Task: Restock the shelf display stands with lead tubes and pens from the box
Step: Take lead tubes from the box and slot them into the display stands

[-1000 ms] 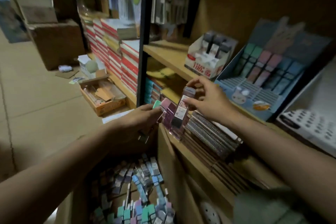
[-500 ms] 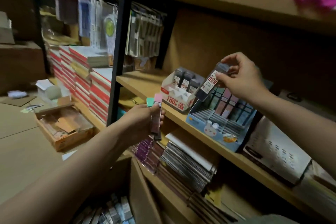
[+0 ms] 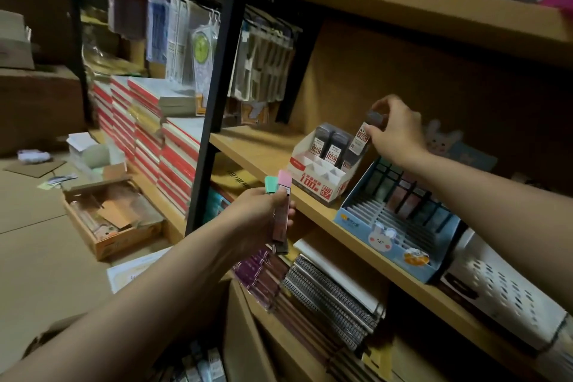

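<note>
My right hand (image 3: 392, 130) pinches the dark cap of a lead tube (image 3: 361, 139) with a white and red label, its lower end inside the back right slot of the red and white display stand (image 3: 322, 181) on the middle shelf. Two similar tubes (image 3: 325, 146) stand in that stand's back row. My left hand (image 3: 260, 214) grips a small bunch of tubes (image 3: 282, 208) with pink and green caps, held below the shelf edge. A blue display stand (image 3: 400, 239) with a rabbit picture sits to the right, with tubes in its back rows. The box (image 3: 201, 364) of tubes shows at the bottom.
A wooden shelf board (image 3: 257, 152) carries both stands. Spiral notebooks (image 3: 335, 298) lie on the shelf below. A white perforated tray (image 3: 502, 291) sits at the right. A black upright post (image 3: 214, 96) divides the shelves; stacked books (image 3: 145, 133) and an open carton (image 3: 108, 220) are to the left.
My right hand carried the lead tube from above the blue stand left and down into the red and white stand. My left hand stayed below the shelf with its bunch.
</note>
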